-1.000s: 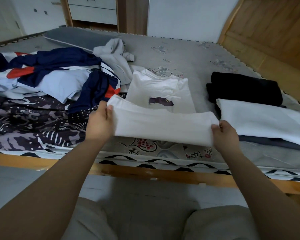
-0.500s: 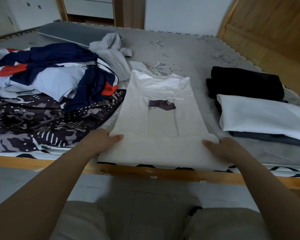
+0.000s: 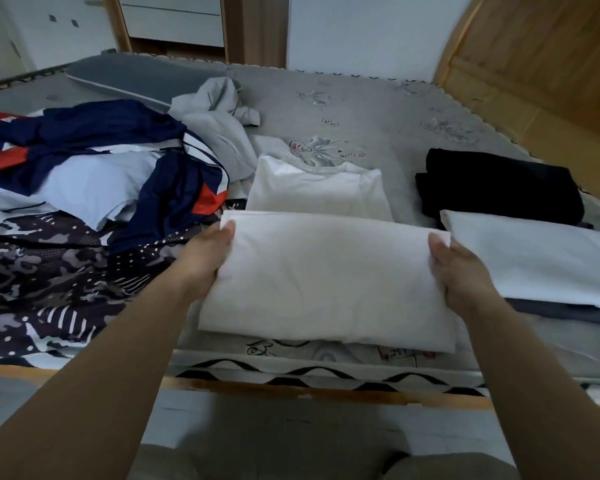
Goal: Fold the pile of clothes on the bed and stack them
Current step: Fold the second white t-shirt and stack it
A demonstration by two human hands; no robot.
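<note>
A white T-shirt lies near the bed's front edge, its near part raised and doubled over toward the far part. My left hand grips the fold's left end, and my right hand grips its right end. To the left is the unfolded pile: navy, red and pale blue clothes over a dark patterned piece, with a grey garment behind. On the right a folded white piece tops a stack, with folded black clothing behind it.
The grey mattress cover stretches behind the shirt. A wooden bed rail runs along the front edge and a wooden headboard rises at the right. White drawers stand beyond the bed.
The shirt's hem was laid down flat at the front edge, then both hands took the near part and lifted it forward over the shirt, hiding the chest print.
</note>
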